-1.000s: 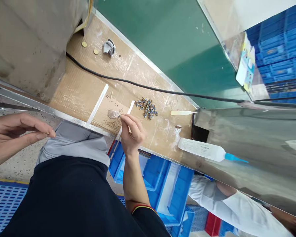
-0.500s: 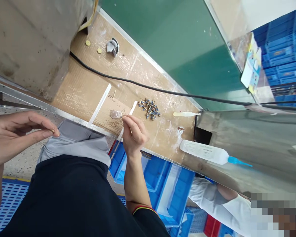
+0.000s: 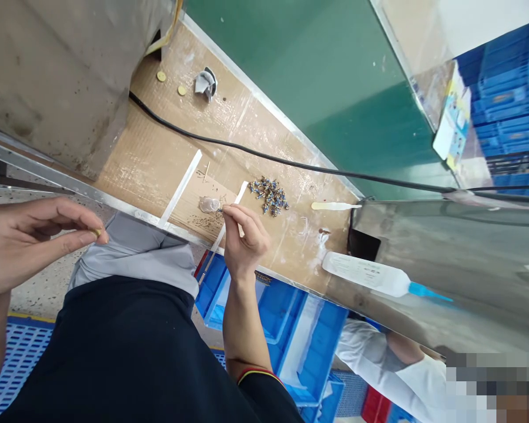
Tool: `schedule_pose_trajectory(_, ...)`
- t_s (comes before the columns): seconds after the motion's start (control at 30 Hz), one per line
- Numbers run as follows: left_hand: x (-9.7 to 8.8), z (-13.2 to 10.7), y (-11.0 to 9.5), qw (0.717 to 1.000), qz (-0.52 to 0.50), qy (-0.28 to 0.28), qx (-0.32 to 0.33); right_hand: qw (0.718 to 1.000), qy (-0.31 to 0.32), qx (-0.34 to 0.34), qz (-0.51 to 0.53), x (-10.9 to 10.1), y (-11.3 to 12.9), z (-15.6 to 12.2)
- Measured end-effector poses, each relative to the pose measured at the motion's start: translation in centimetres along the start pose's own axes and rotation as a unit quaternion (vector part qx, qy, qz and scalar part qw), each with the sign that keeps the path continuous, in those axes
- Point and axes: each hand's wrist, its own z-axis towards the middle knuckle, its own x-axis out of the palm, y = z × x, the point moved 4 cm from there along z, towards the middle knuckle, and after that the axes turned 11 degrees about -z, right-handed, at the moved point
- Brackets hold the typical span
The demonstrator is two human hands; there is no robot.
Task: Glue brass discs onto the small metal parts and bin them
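At the left edge, off the table, my left hand pinches a small yellowish-brass piece between thumb and fingertips. Over the table's front part, my right hand is closed in a pinch on a tiny dark-bluish piece, mostly hidden by the fingers. Those fingertips are right beside a clear, glossy blob on the cardboard. Small brown bits are scattered below the blob. Just to the right lies a pile of small blue-and-brass parts.
A black cable crosses the cardboard-covered table. A white bottle with blue nozzle and a pale stick lie at right. Yellow discs sit at the back. Blue bins stand below; a person is at lower right.
My right hand has shifted slightly right, and the bluish piece shows a little more at its fingertips. The brass piece in my left fingers is more visible. The view has shifted slightly.
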Motion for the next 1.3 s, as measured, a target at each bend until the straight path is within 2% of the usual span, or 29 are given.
schedule_pose_trajectory(0.13,0.0,0.0,0.1,1.000,-0.004,0.009,0.004,1.000,0.014,0.007,0.000,0.2,-0.1,0.0)
schedule_pose_trajectory(0.27,-0.2,0.0,0.9,0.999,-0.013,0.013,-0.028,0.999,0.022,0.017,-0.018,0.1,-0.2,0.1)
schedule_pose_trajectory(0.4,0.3,0.1,2.1,0.997,-0.043,0.020,-0.064,0.999,-0.004,0.010,-0.039,-0.3,0.1,0.4)
schedule_pose_trajectory(0.53,2.2,0.5,2.5,0.991,-0.074,0.033,-0.107,0.998,-0.018,-0.026,-0.052,-0.2,0.4,0.4)
schedule_pose_trajectory(0.7,6.4,0.8,1.7,0.976,-0.162,0.066,-0.132,0.996,-0.028,-0.044,-0.078,-0.1,0.1,0.2)
schedule_pose_trajectory(0.8,8.9,0.8,1.4,0.968,-0.212,0.080,-0.106,0.997,-0.046,-0.016,-0.064,-0.7,0.7,0.1)
schedule_pose_trajectory(0.97,11.7,0.4,0.2,0.976,-0.193,0.098,-0.025,0.993,-0.048,0.070,0.082,-2.2,3.8,-0.8)
schedule_pose_trajectory(1.1,12.6,0.3,-1.1,0.982,-0.148,0.113,0.019,0.987,-0.026,0.040,0.155,-2.1,6.2,-1.5)
schedule_pose_trajectory(1.3,13.0,0.1,-1.5,0.979,-0.132,0.147,0.048,0.990,-0.011,0.000,0.139,-1.5,6.5,-1.8)
